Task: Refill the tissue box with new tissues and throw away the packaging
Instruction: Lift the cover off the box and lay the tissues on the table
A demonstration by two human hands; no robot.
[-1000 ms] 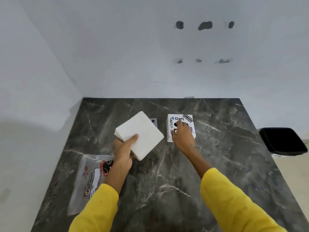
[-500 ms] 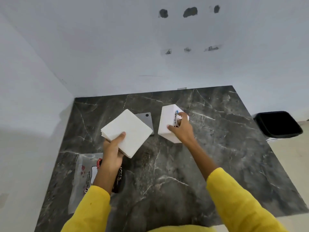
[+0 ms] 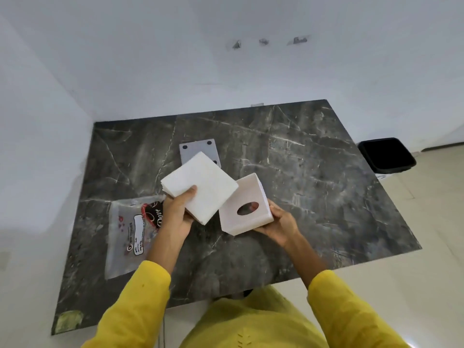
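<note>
1. Head view: the left hand grips the tissues with the thumb on top and the fingers under, keeping the stack flat and squared, which I'd say is so it can go into the box in one piece.
2. The right hand cradles the box from below and the side, lifted off the counter and tipped so the face with the oval slot looks at the person. The stack's corner is just beside the box's left edge.
3. The wrapper lies flat on the counter left of the left hand, partly behind the wrist, so it is not yet thrown away.
4. A grey plate lies beyond the left hand, half covered by the tissues; likely the box's base, though I can't be sure.
5. The bin sits on the floor, well to the right of the right hand.
6. Hidden: the box's open side, the left fingers, and most of the wrapper's print.
</note>
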